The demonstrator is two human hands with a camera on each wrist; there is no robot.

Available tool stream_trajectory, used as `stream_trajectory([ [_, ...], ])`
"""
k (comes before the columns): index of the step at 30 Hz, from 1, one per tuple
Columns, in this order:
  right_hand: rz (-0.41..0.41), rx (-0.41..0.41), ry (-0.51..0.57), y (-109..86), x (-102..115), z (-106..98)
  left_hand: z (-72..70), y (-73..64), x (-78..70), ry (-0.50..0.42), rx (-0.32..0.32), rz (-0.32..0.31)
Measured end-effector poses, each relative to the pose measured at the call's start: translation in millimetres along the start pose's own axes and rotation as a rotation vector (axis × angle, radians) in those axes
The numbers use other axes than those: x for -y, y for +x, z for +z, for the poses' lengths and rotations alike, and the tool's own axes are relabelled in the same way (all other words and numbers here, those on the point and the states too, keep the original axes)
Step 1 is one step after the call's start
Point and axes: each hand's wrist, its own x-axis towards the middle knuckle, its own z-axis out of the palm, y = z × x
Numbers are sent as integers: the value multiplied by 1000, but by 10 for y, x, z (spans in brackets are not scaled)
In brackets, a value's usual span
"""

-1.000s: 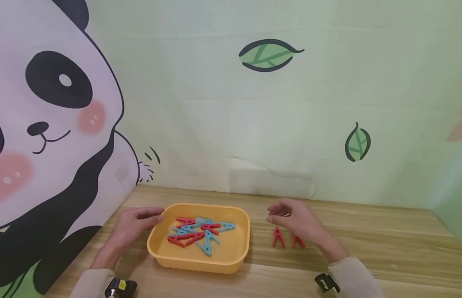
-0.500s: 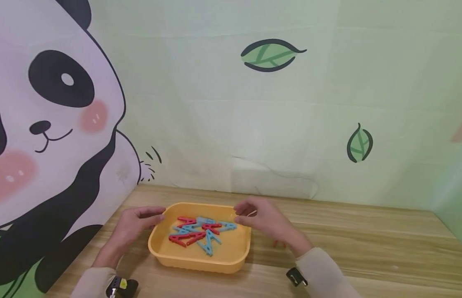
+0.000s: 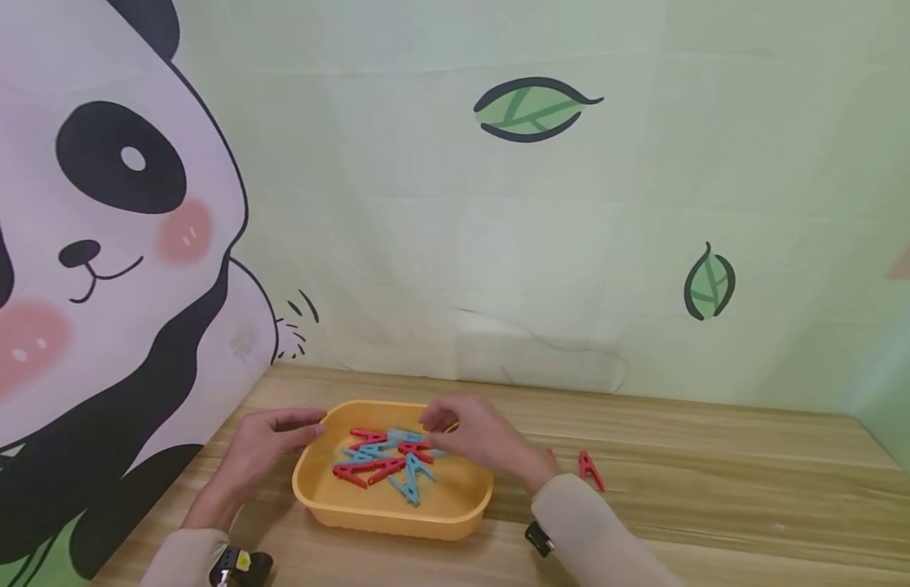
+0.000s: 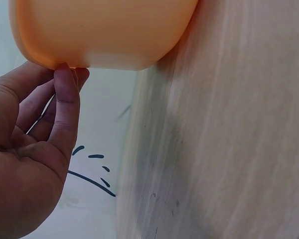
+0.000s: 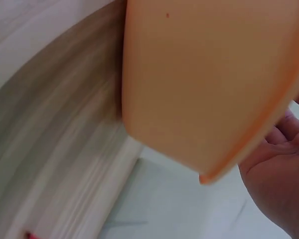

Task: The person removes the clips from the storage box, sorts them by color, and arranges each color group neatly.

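A yellow plastic basin stands on the table with several red and blue clothespins inside, among them a blue clothespin and a red clothespin. At its far left corner my left hand pinches the rim between thumb and fingers; in the left wrist view, thumb and fingertips meet at the basin's edge. My right hand hovers over the basin's right side, fingers loosely bent, fingertips above the clothespins. Nothing shows between them. This hand covers part of a blue clothespin. In the right wrist view, the basin wall hides the fingertips.
Right of the basin, a red clothespin lies on the wooden table. Another red clothespin beside it is mostly hidden by my right wrist. Behind the table rises a pale green backdrop with a panda and leaves.
My right hand has moved left from above the two red clothespins on the table to over the basin. The left hand has stayed at the rim.
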Motion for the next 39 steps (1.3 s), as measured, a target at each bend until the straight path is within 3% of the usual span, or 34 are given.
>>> stream_trajectory([
  [13, 89, 61, -33, 189, -42, 217, 0, 3, 0, 9, -12, 7],
  [20, 125, 82, -128, 266, -47, 308, 2, -5, 1, 20, -11, -1],
  [27, 104, 87, -202, 282, -36, 325, -3, 2, -4, 14, -10, 0],
  [39, 61, 106, -231, 265, -55, 318, 0, 10, -1, 16, -12, -4],
])
